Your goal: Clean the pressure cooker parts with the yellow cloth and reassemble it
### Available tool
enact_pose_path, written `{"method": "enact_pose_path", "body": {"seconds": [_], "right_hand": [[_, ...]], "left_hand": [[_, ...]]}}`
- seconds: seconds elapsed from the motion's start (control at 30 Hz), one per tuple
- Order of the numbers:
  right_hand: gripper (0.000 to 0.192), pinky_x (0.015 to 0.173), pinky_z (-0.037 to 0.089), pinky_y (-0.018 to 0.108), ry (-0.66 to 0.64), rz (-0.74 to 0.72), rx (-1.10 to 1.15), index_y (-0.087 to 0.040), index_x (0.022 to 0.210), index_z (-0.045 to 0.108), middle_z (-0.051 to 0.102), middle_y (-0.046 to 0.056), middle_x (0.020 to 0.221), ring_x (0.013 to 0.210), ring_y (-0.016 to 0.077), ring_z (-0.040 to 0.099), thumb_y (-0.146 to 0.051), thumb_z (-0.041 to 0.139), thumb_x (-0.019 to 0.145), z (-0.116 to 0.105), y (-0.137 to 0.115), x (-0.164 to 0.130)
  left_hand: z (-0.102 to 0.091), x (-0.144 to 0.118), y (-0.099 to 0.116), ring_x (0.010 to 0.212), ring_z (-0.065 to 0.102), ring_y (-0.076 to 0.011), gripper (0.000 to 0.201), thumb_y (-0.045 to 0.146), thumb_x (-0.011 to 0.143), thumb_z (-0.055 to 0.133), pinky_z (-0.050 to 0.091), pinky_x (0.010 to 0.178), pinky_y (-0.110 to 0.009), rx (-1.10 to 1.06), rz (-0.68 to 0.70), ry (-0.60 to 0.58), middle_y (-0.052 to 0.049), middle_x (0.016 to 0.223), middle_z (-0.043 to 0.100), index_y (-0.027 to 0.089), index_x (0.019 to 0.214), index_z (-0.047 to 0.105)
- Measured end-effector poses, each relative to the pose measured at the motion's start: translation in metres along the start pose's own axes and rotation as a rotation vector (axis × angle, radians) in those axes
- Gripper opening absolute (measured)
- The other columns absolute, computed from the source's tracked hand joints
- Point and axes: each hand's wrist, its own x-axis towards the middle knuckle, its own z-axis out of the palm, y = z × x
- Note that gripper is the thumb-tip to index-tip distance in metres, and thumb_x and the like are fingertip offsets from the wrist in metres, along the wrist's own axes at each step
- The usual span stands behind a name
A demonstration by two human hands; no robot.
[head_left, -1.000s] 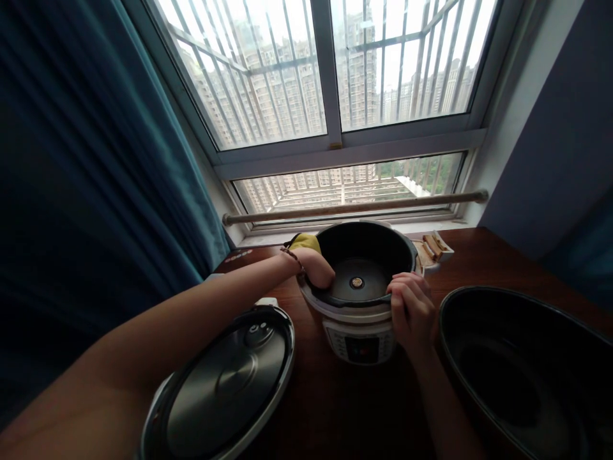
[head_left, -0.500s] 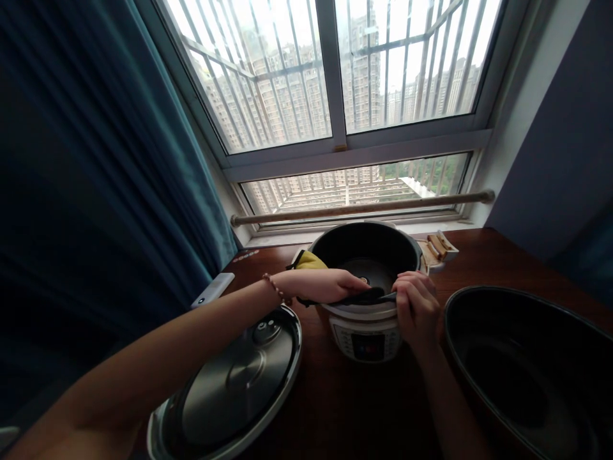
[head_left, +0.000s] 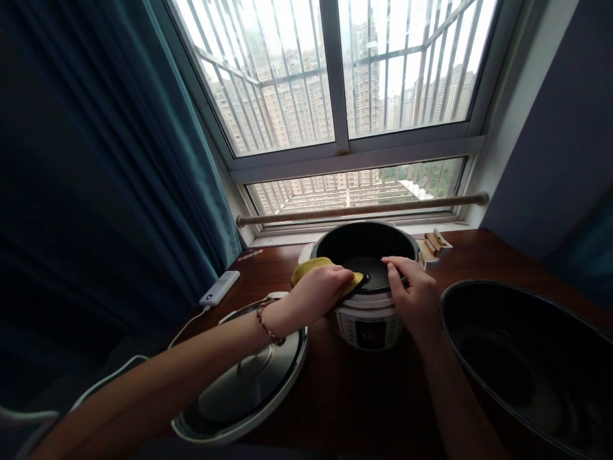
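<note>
One cloth, gripped by our left hand, lies at the front-left of the cooker; our right hand curls front-right, hold unclear. We judge the cloth light, soft: bunch it centrally.

A brown wooden table bears a white cooker beneath the left hand and right hand, a lid to their near left, a dark pot to their right and a white device farther left.
</note>
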Motion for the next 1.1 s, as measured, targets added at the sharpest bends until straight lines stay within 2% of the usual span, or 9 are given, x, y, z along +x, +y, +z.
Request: {"method": "enact_pose_path", "body": {"seconds": [0.1,0.27,0.4,0.5,0.67,0.83,0.93,1.0,1.1], "right_hand": [[0.028,0.082,0.044,0.027,-0.232,0.015,-0.004,-0.016,0.098,0.063,0.068,0.007,0.099,0.092,0.0172,0.062,-0.027,0.04,0.089,0.004,-0.037,0.015],[0.043,0.065,0.047,0.033,-0.707,-0.011,-0.418,-0.012,0.093,0.064,0.069,0.015,0.085,0.077,0.0257,0.066,-0.037,0.029,0.092,0.024,-0.072,0.025],[0.057,0.061,0.047,0.035,-0.896,-0.136,-0.603,-0.014,0.086,0.065,0.069,0.015,0.084,0.076,0.0292,0.066,-0.055,0.026,0.089,0.043,-0.072,0.019],[0.045,0.06,0.046,0.033,-0.862,-0.184,-0.663,-0.014,0.095,0.062,0.069,0.014,0.086,0.075,0.0264,0.067,-0.045,0.029,0.092,0.051,-0.066,0.011],[0.041,0.059,0.042,0.029,-0.843,-0.305,-0.714,-0.015,0.089,0.06,0.069,0.013,0.078,0.072,0.0249,0.066,-0.042,0.029,0.093,0.031,-0.046,0.018],[0.049,0.06,0.039,0.029,-0.495,-0.376,-0.78,-0.015,0.091,0.058,0.066,0.011,0.072,0.067,0.0216,0.062,-0.044,0.02,0.094,-0.008,-0.013,0.085],[0.045,0.081,0.038,0.033,-0.344,-0.535,-0.653,-0.013,0.092,0.059,0.063,0.014,0.093,0.094,0.0226,0.054,-0.039,0.022,0.095,-0.004,0.009,0.128],[0.037,0.091,0.033,0.036,-0.563,-0.55,-0.629,-0.013,0.096,0.06,0.056,0.015,0.112,0.109,0.0247,0.045,-0.039,0.033,0.093,0.015,0.023,0.142],[0.024,0.088,0.039,0.035,-1.088,-0.311,-0.645,-0.013,0.092,0.063,0.056,0.012,0.112,0.104,0.023,0.049,-0.035,0.056,0.083,0.053,0.045,0.133]], "left_hand": [[0.0,0.004,0.002,0.077,0.061,-0.0171,0.019,0.019,0.081,0.05,0.045,0.07,-0.026,-0.1,-0.122,0.1,-0.006,0.083,0.067,0.014,0.088,0.066],[-0.015,0.024,-0.035,0.069,0.063,-0.0171,0.013,0.017,0.071,0.056,0.048,0.06,-0.024,-0.48,-0.375,-0.134,-0.005,0.074,0.069,0.012,0.077,0.068],[-0.015,0.039,-0.081,0.086,0.063,-0.0196,0.023,0.025,0.079,0.052,0.048,0.079,-0.03,-0.177,-0.473,0.274,-0.01,0.092,0.069,0.012,0.092,0.066],[0.0,0.052,-0.104,0.109,0.055,-0.0245,0.037,0.029,0.083,0.048,0.039,0.095,-0.034,0.016,-0.421,0.37,-0.015,0.115,0.061,0.009,0.112,0.058],[0.034,0.073,-0.124,0.11,0.054,-0.0224,0.034,0.026,0.087,0.041,0.04,0.095,-0.031,-0.042,-0.371,0.256,-0.013,0.117,0.061,0.011,0.114,0.057],[0.05,0.076,-0.138,0.11,0.055,-0.0195,0.038,0.02,0.086,0.038,0.041,0.093,-0.029,-0.111,-0.38,0.216,-0.009,0.121,0.059,0.015,0.121,0.053],[0.05,0.074,-0.142,0.112,0.053,-0.0196,0.039,0.021,0.086,0.038,0.039,0.095,-0.029,-0.131,-0.393,0.22,-0.008,0.124,0.058,0.015,0.123,0.052],[0.05,0.074,-0.141,0.113,0.053,-0.0195,0.04,0.021,0.086,0.038,0.038,0.096,-0.028,-0.138,-0.406,0.222,-0.007,0.125,0.057,0.016,0.123,0.052],[0.049,0.074,-0.14,0.113,0.053,-0.0195,0.041,0.022,0.085,0.04,0.038,0.097,-0.028,-0.143,-0.431,0.217,-0.007,0.124,0.058,0.017,0.123,0.052]]}}
